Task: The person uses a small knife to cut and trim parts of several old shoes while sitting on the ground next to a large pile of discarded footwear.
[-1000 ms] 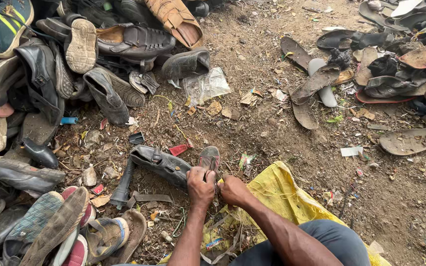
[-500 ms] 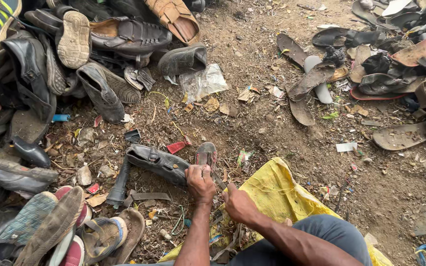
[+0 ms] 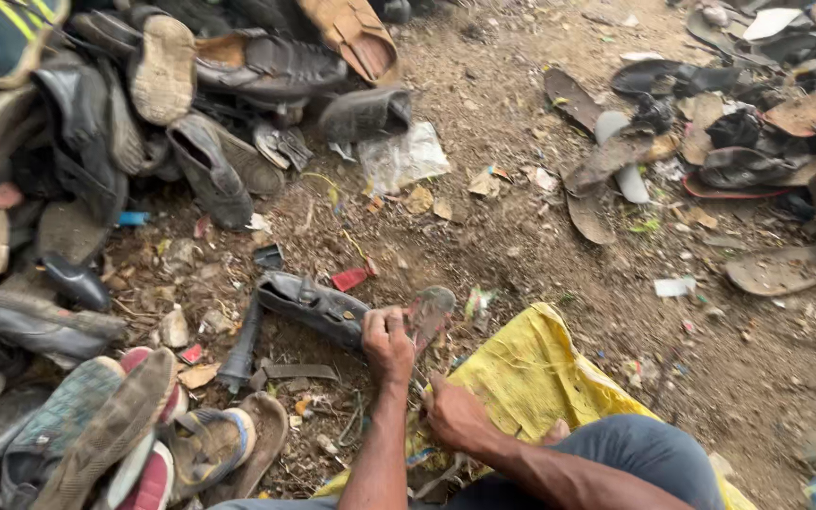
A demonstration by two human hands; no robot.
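Observation:
A dark worn shoe (image 3: 312,304) lies on the dirt in front of me, its pale sole (image 3: 430,312) peeled up at the near end. My left hand (image 3: 387,346) grips the shoe where the sole lifts away. My right hand (image 3: 455,416) is lower and closer to me, knuckles up, resting by the edge of a yellow sack (image 3: 531,373). Its fingers curl under and I cannot see what, if anything, is in them. My knee in grey trousers (image 3: 635,453) is at the bottom right.
A heap of old shoes and sandals (image 3: 96,142) fills the left side, with more near my left arm (image 3: 134,434). Loose soles and flip-flops (image 3: 616,161) are piled at the upper right. A clear plastic bag (image 3: 403,156) and scraps litter the dirt between.
My right hand has drawn back from the shoe toward my body and the yellow sack. My left hand has stayed on the shoe. The view has shifted slightly.

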